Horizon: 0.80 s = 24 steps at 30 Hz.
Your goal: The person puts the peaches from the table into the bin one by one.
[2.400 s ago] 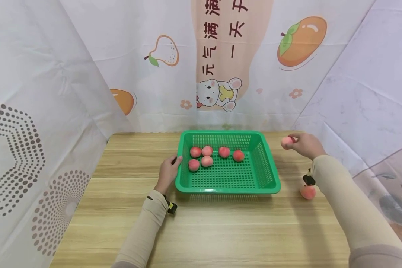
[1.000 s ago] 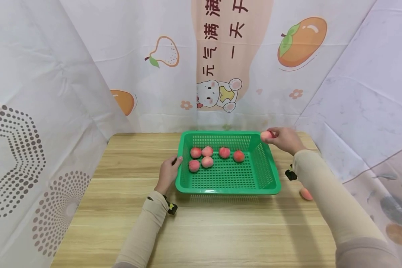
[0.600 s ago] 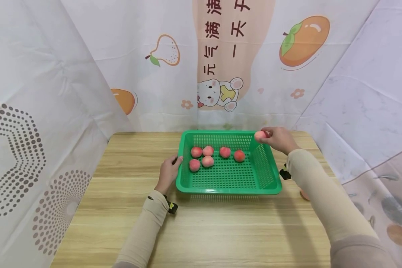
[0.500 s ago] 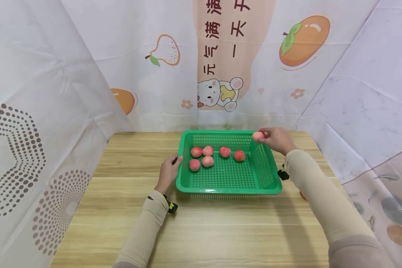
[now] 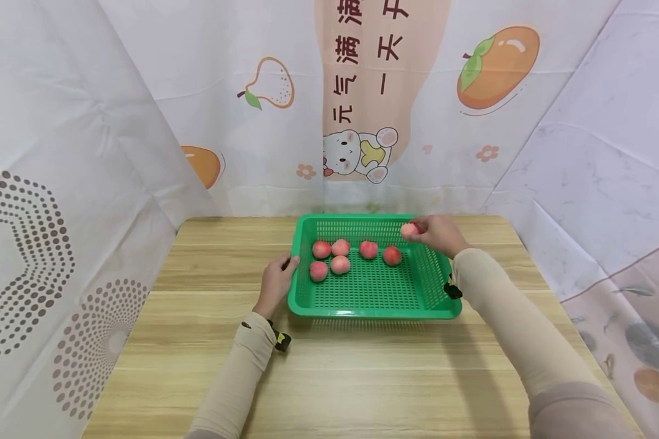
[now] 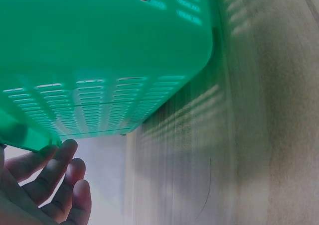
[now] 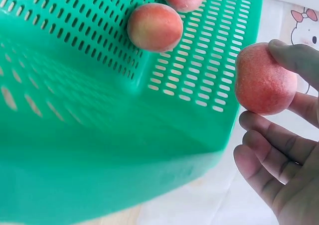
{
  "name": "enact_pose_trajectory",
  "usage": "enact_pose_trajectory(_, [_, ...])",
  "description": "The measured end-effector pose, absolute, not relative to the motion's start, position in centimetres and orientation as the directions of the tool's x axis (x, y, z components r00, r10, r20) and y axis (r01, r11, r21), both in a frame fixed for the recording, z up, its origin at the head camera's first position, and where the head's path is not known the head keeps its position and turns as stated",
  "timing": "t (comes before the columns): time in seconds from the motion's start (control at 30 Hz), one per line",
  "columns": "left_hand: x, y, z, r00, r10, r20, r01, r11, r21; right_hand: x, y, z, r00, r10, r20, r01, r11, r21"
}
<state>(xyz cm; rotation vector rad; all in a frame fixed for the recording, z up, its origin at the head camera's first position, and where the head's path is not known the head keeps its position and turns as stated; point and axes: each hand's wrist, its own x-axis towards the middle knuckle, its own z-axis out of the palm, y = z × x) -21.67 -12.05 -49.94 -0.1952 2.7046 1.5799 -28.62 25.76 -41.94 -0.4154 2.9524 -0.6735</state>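
Observation:
Pinched between the thumb and fingers of my right hand (image 5: 440, 234) is a peach (image 5: 410, 231), held up over the back right part of a green plastic basket (image 5: 373, 313). The right wrist view shows that pink peach (image 7: 264, 79) large, with the other fingertips (image 7: 246, 159) spread below it. My left hand (image 5: 275, 283) holds the basket's left rim, thumb on top. In the left wrist view its fingers (image 6: 64, 153) bend under the rim. On the basket floor lie several peaches, among them a redder peach (image 5: 392, 256) nearest the right hand and a paler peach (image 5: 340, 264).
The basket stands at the back middle of a wood-grain table (image 5: 362, 378). Behind it hangs a printed white curtain (image 5: 263, 152), with more cloth along both sides. A black wrist camera (image 5: 453, 288) on the right arm is close to the basket's right rim.
My right hand has carried the peach leftward, from beyond the basket's right side to over its back right part. The loose peach on the table at right is now hidden. My left hand stays put.

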Motion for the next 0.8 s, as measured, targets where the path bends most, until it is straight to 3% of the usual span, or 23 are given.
enact_pose_trajectory(0.8, [-21.8,-12.0,-49.9,-0.992,-0.105,-0.077,-0.119,0.492,0.863,-28.8,23.0,-44.2,-0.932,-0.351,-0.086,-0.287,0.864,-0.415])
